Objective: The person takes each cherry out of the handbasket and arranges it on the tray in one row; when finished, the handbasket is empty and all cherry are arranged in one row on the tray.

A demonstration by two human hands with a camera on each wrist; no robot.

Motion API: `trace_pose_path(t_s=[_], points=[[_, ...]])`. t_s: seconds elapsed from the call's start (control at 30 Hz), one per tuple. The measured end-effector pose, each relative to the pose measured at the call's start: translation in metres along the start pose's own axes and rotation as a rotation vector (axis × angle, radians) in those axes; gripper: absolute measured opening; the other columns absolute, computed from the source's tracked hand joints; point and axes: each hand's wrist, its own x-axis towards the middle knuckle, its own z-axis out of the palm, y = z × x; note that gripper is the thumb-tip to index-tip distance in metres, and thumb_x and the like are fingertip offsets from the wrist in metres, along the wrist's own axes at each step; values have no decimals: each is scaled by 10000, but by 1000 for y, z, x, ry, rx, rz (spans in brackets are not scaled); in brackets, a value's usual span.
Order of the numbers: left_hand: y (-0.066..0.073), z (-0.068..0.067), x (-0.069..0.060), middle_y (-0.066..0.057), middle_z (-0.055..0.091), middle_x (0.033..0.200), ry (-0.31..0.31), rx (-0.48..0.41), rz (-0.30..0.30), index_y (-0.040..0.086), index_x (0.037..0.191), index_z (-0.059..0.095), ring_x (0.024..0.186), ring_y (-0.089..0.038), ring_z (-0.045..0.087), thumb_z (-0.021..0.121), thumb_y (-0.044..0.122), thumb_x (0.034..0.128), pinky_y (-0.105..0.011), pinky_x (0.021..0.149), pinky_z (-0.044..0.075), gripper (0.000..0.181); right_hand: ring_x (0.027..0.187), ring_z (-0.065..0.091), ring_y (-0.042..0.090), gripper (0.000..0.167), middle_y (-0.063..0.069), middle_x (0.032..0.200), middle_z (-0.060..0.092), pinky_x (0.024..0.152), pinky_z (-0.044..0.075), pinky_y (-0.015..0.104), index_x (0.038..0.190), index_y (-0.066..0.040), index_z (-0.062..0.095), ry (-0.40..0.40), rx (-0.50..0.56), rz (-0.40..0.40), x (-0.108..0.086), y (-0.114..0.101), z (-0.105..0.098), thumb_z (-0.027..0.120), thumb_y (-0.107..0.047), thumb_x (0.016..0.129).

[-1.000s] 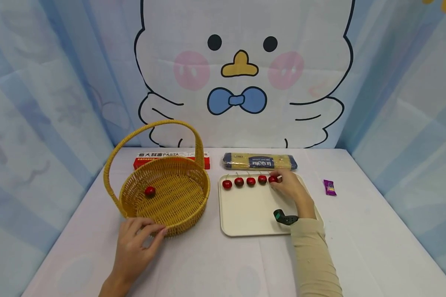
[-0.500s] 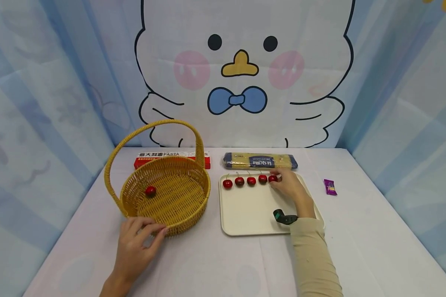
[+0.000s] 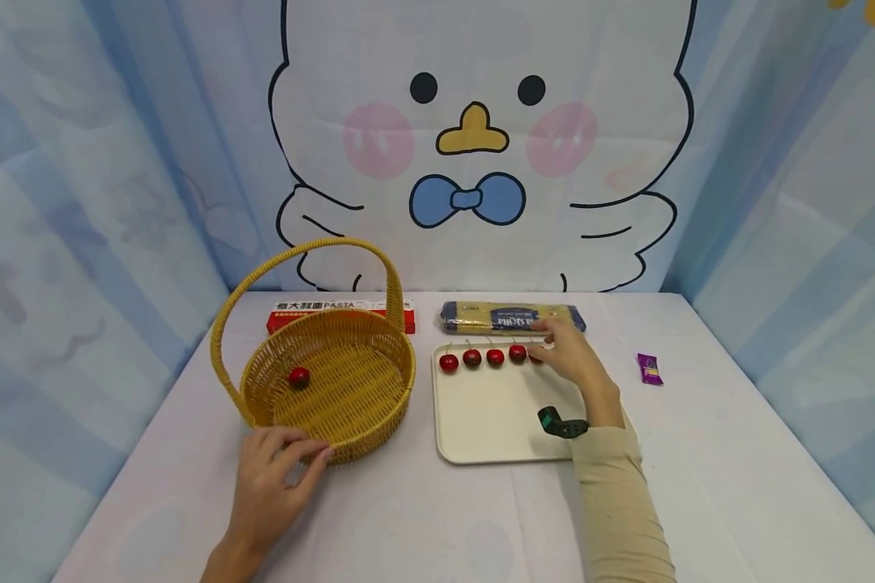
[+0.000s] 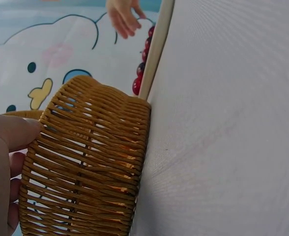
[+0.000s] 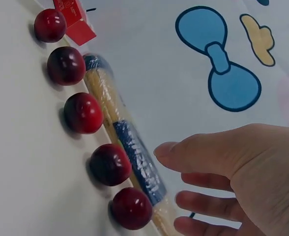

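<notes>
My left hand [image 3: 277, 486] pinches the near rim of a yellow wicker basket [image 3: 368, 445], its thumb outside and its fingers over the rim in the left wrist view. One cherry [image 3: 299, 378] lies inside, toward the basket's left. My right hand [image 3: 572, 356] hovers above the back right of a cream tray [image 3: 481, 429], thumb and fingers apart with nothing between them. Several cherries [image 3: 495, 357] stand in a row along the tray's far edge. The rightmost cherry [image 5: 131, 208] is partly hidden by my right hand in the head view.
Behind the tray lies a clear bag of spaghetti [image 3: 481, 317]. A red and white pasta box [image 3: 284, 316] sits behind the basket, partly covered by it. To the tray's right is a small purple packet [image 3: 650, 369]. A printed cloth [image 3: 474, 243] hangs at the back.
My right hand has let go of the rightmost cherry, spread its fingers and lifted slightly. The cherry stays in the row. My left hand keeps its hold on the basket.
</notes>
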Motion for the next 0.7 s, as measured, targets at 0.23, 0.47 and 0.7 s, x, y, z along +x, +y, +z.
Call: trace_pose_path(t_s=[0.23,0.47,0.7], points=[[1,-1,0,-9,632,822,-26,-11,-12,82,798,774,812,-184,493,591,478,986,-333,799,316,475,1251,520,419,485,224,1421,509,1015,455,557,1414,-30,535,7,-13,-49,1,-25,-6,655,-196,974],[0,-2,0,-2,631,832,-45,-15,-25,85,805,773,819,-174,492,606,457,983,-325,799,310,444,1250,541,388,486,190,1441,501,1017,463,543,1399,-51,550,27,-8,-112,4,-56,-7,677,-207,957],[0,-2,0,3,633,838,-47,-12,-27,91,812,773,825,-171,493,623,438,979,-323,800,307,413,1262,554,365,455,153,1444,506,1018,485,516,1394,-72,558,9,44,-202,7,-89,-1,665,-184,966]])
